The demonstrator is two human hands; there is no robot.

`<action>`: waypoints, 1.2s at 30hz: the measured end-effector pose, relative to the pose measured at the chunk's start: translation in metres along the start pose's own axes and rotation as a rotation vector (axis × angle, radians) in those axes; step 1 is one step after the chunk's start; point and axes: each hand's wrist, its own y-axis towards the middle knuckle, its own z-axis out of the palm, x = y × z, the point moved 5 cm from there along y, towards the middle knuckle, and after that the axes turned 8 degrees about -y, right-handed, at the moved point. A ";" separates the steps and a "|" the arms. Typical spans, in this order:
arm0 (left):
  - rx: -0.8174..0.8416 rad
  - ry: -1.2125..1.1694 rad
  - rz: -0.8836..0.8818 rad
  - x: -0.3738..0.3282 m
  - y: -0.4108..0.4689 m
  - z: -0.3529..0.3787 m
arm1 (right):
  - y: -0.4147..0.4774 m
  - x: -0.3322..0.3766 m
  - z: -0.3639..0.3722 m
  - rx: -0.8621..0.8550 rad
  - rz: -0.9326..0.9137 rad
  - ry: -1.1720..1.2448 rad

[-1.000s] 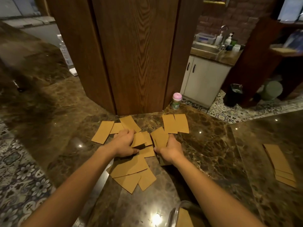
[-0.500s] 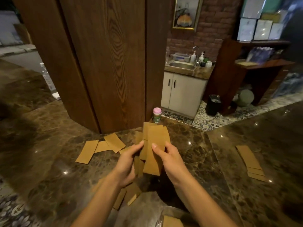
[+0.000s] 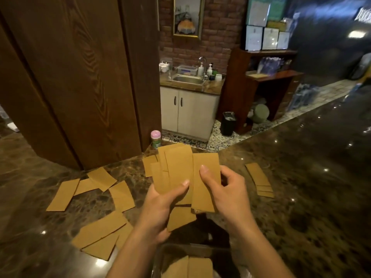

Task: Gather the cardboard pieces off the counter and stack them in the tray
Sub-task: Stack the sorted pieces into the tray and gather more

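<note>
Clear plastic, the tray point(image 3: 158, 257) sits at the bottom centre of the frame, right below your wrists, with a couple of cardboard pieces point(image 3: 197, 267) already lying flat in it. Just above it, your left hand point(image 3: 162, 205) is closed around a fanned bunch of cardboard point(image 3: 174, 171), thumb pressed across the front. Your right hand point(image 3: 226, 189) pinches a single piece point(image 3: 204, 189) at the right edge of that bunch, thumb on its face, fingers behind. Both are lifted off the dark marble counter point(image 3: 301, 197).

In the lower left of the frame, loose pieces point(image 3: 100, 229) lie overlapping on the counter. Higher up on the left, more scattered pieces point(image 3: 102, 178) lie flat. To the right of your hands, a small neat stack point(image 3: 259, 177) rests on the counter, well apart from the rest.

Beyond the bunch, a small jar with a pink lid point(image 3: 156, 138) stands against the wooden pillar point(image 3: 80, 77). Farther back, upper centre, is a sink point(image 3: 187, 79) on a white cabinet.
</note>
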 end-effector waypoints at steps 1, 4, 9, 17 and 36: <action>0.013 0.019 0.017 0.000 -0.004 0.005 | -0.004 0.002 -0.005 -0.009 0.007 -0.007; 0.052 0.128 0.053 0.003 -0.016 0.022 | -0.015 0.009 -0.011 -0.032 0.006 -0.044; -0.004 0.048 0.047 0.005 -0.023 0.027 | -0.019 0.009 -0.022 0.102 0.035 -0.048; -0.034 0.054 -0.091 0.009 -0.041 0.029 | -0.030 0.021 -0.062 -0.036 -0.288 0.060; 0.013 0.049 -0.102 0.016 -0.069 0.052 | -0.065 0.027 -0.083 -0.048 -0.427 -0.211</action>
